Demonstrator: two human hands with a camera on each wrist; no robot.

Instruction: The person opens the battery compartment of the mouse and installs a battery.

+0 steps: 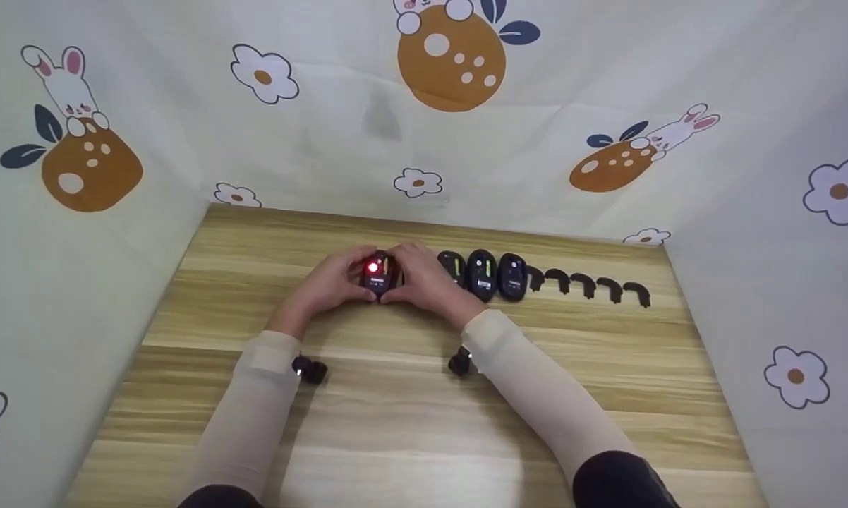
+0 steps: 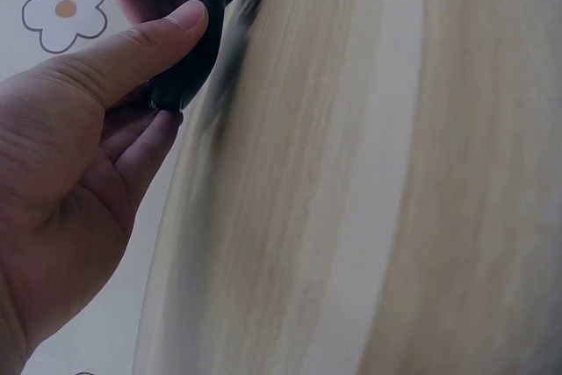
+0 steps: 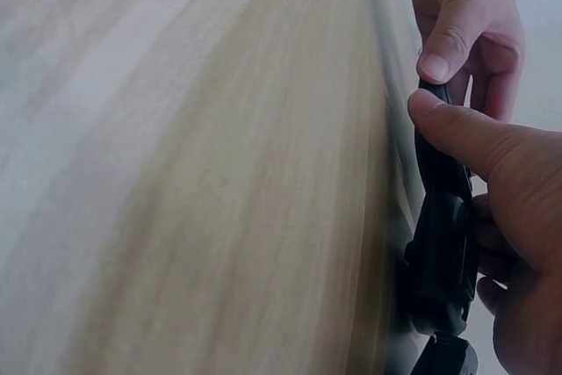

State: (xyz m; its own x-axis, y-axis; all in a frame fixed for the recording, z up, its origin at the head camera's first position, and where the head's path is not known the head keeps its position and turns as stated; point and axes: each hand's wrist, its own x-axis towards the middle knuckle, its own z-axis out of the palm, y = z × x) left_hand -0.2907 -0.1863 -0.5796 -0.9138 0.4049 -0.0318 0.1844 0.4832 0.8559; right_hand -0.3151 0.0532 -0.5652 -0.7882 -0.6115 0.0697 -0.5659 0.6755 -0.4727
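Observation:
A black computer mouse (image 1: 377, 280) lies belly up between both hands, a red light glowing on its underside. My left hand (image 1: 327, 283) grips its left side, thumb at the near end and fingers at the far end. From the other side my right hand (image 1: 429, 281) holds it the same way. In the left wrist view, the left thumb presses the dark edge of the mouse (image 2: 200, 63). The right wrist view has both thumbs close together on the mouse (image 3: 436, 151). Right beside the right hand lie more upturned mice (image 1: 482, 275), one partly hidden by that hand.
Several curved black pieces (image 1: 583, 286) line up to the right of the mice. The wooden table (image 1: 396, 423) meets a patterned cloth wall (image 1: 325, 155) at its back and sides. Small black wrist cameras (image 1: 310, 370) hang inside both forearms.

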